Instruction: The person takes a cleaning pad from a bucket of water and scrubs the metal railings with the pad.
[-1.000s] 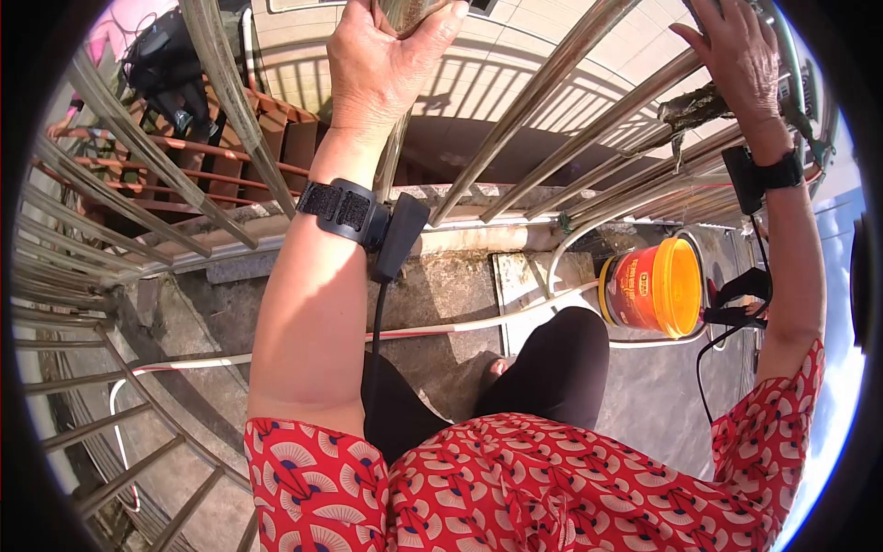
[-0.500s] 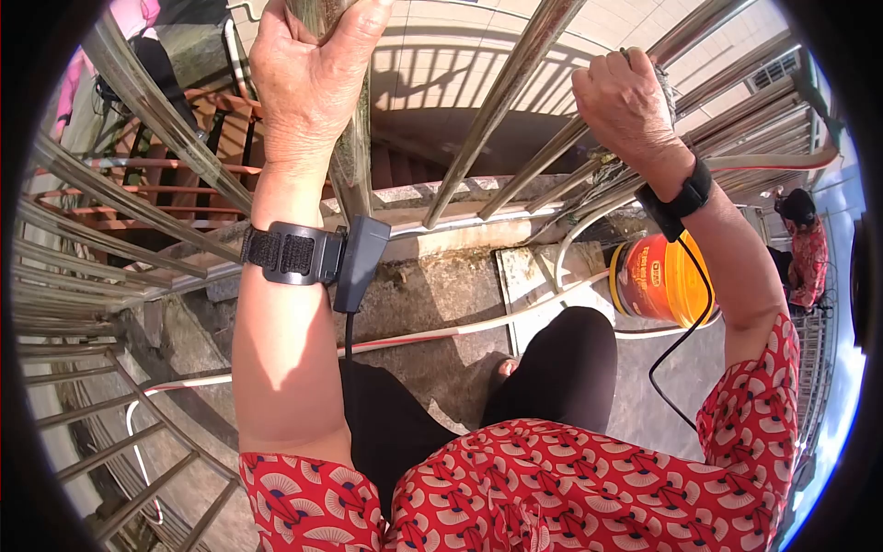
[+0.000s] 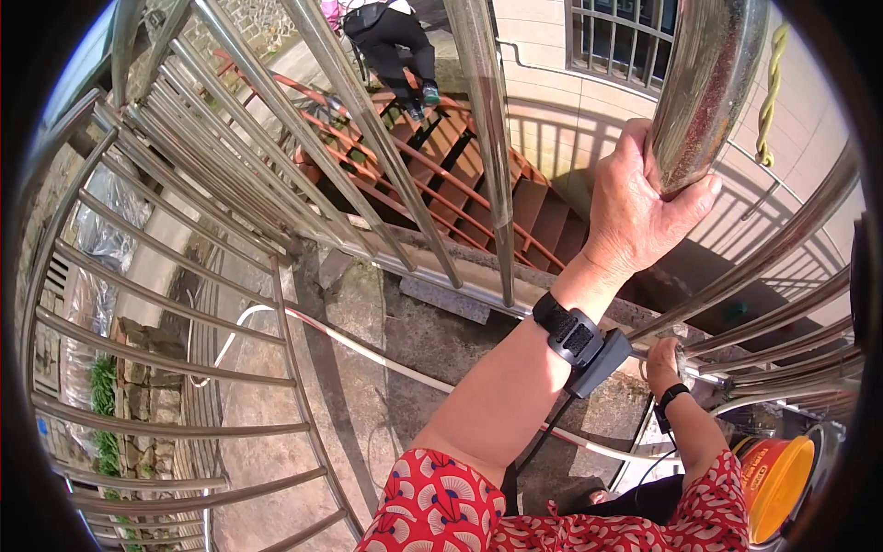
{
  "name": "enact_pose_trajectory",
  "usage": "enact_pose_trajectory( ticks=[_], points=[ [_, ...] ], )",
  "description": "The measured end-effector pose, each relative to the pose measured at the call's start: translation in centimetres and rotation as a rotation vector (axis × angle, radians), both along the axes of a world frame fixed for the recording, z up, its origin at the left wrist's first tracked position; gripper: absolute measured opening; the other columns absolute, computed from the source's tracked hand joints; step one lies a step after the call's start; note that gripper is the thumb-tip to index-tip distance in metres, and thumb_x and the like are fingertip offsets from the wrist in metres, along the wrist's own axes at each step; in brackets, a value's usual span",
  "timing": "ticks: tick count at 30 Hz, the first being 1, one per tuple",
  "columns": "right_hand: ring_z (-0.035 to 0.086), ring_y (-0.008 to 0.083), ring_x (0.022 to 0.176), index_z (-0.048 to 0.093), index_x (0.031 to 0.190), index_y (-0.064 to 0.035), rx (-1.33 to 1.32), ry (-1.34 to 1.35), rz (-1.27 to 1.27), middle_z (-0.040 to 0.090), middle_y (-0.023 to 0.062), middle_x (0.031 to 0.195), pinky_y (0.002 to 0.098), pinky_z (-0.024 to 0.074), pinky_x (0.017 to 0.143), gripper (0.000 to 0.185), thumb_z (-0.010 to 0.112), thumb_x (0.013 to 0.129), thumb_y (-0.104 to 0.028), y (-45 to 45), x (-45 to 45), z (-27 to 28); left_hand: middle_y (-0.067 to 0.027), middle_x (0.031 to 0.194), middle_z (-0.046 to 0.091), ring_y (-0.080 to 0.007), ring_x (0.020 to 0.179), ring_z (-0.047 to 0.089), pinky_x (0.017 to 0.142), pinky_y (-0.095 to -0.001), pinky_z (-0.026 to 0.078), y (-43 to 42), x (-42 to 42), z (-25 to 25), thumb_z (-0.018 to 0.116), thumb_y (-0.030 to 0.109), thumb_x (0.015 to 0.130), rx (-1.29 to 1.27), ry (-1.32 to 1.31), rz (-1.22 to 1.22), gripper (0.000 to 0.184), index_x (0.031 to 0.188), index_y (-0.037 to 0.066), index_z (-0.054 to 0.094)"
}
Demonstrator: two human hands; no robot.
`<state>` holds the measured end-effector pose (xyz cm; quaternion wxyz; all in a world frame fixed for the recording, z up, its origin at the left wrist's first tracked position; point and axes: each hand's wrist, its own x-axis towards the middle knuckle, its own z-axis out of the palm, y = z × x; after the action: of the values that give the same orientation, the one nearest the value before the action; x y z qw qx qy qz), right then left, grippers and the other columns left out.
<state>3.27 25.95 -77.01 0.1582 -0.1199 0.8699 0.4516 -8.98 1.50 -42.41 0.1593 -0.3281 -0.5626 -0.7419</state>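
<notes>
The left hand point(image 3: 648, 207) is clamped round the thick metal pole point(image 3: 706, 87), which runs from it toward one o'clock, while the right hand point(image 3: 663, 365), well apart at six o'clock, lies nearer the thinner bar's point(image 3: 765, 256) foot, its grip unclear.

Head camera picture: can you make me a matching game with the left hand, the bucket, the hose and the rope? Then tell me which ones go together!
Things:
1. left hand
2. bucket
3. hose
4. rope

Places, colours and states:
A. twisted and hanging down
B. long and whitish, lying across the floor
C. gripping a thick metal pole
D. orange-yellow inside, at the lower right

Right pairs: 1-C, 2-D, 3-B, 4-A
</notes>
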Motion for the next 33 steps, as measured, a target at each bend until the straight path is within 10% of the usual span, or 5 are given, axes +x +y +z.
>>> enact_pose_trajectory(
  ticks=[10, 24, 33],
  points=[
    [0.058, 0.0258, 0.102, 0.063, 0.109, -0.0118, -0.094, -0.251, -0.248, 0.064, 0.0079, 0.103, 0.0516, 0.0357, 0.082, 0.034, 0.06, 0.079, -0.029, 0.4, -2.6, 4.5, -0.0119, 0.091, 0.067, -0.0133, 0.084, 0.063, 0.078, -0.0292, 0.049, -0.1, -0.2, -0.4, 0.075, 0.024, 0.077, 0.006, 0.038, 0.092, 0.047, 0.108, -0.001, 0.05],
    [0.058, 0.0193, 0.095, 0.061, 0.101, -0.0174, 0.064, -0.003, -0.04, 0.062, 0.0004, 0.089, 0.0454, 0.034, 0.084, 0.018, 0.054, 0.085, -0.021, 1.2, -0.4, 27.2, -0.0162, 0.094, 0.063, -0.0258, 0.085, 0.064, 0.076, -0.0338, 0.05, -0.5, -0.1, -1.5, 0.071, 0.037, 0.081, 0.039, 0.1, 0.023, 0.059, 0.118, 0.001, 0.043],
    [0.056, 0.0184, 0.093, 0.06, 0.1, -0.0174, 0.157, 0.13, -0.054, 0.06, 0.0003, 0.087, 0.0421, 0.0327, 0.085, 0.018, 0.053, 0.085, -0.021, 0.8, -0.2, 24.9, -0.0217, 0.122, 0.041, -0.0371, 0.112, 0.043, 0.096, -0.0464, 0.036, -14.0, 1.0, -1.4, 0.074, 0.015, 0.072, -0.245, 0.26, 0.954, 0.07, 0.128, 0.0, 0.035]
  ],
)
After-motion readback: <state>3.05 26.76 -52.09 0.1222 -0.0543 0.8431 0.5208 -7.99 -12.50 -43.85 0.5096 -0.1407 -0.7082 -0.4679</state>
